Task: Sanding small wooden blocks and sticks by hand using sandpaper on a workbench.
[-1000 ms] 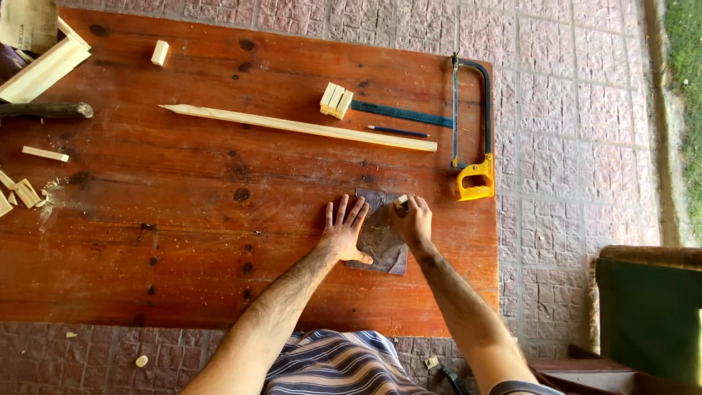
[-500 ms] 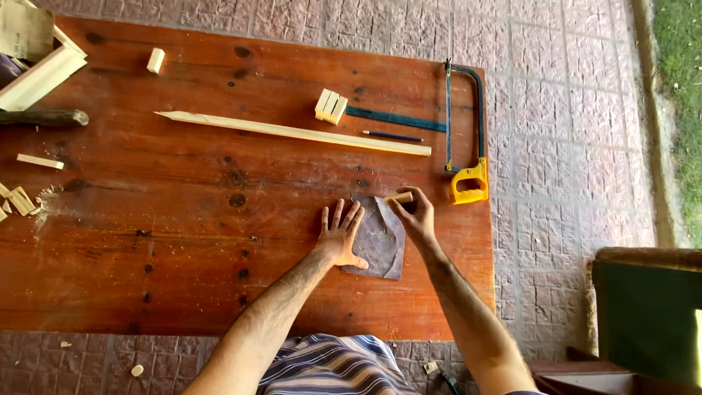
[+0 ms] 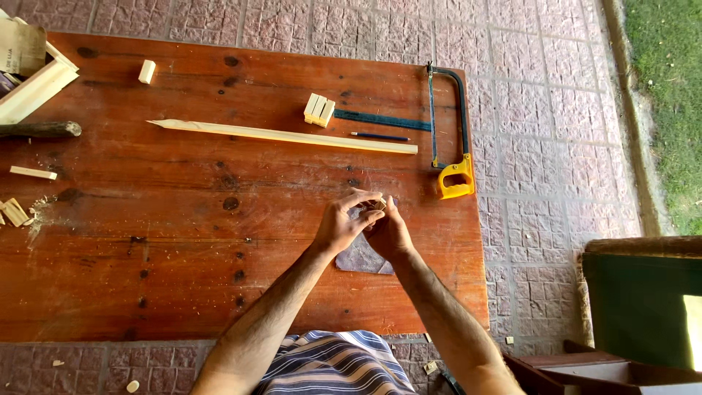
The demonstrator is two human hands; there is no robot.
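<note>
Hacksaw (image 3: 452, 139) with yellow handle is lying at the table's (image 3: 183, 278) right edge, long pale strip (image 3: 285, 136), ruler (image 3: 384, 121), pencil (image 3: 380, 137) and blocks (image 3: 319, 110) lying beyond the hands. Both hands are meeting near the front edge over a grey sandpaper sheet (image 3: 360, 257). Left hand (image 3: 342, 225) and right hand (image 3: 387, 232) are pinching a small wood piece (image 3: 380, 202) together at the fingertips. Table is reddish, knotty, dusty.

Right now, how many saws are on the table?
1: a hacksaw with a yellow handle lies at the table's right edge, beyond both hands. The cluttered far-left corner could hide others.
</note>
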